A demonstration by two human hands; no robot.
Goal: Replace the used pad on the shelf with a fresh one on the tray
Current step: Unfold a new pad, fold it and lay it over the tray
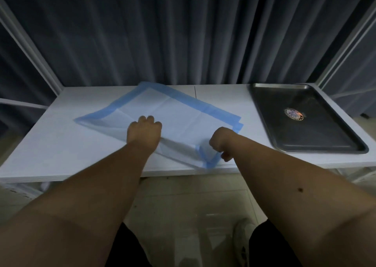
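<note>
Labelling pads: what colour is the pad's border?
Blue border round a pale, whitish centre on the pad; head view.

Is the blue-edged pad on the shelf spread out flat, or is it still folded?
Mostly spread: the pad lies open on the shelf, creases showing. Only its near corner is turned up by the right hand.

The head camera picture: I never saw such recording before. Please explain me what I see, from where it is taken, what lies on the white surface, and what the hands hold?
No machine here: a person wears one camera on the head, looking down at both hands. On the white shelf lies a blue-edged pad, and at the right an empty metal tray. The left hand rests on the pad with curled fingers. The right hand seems to grip the pad's near corner, which is folded up.
</note>
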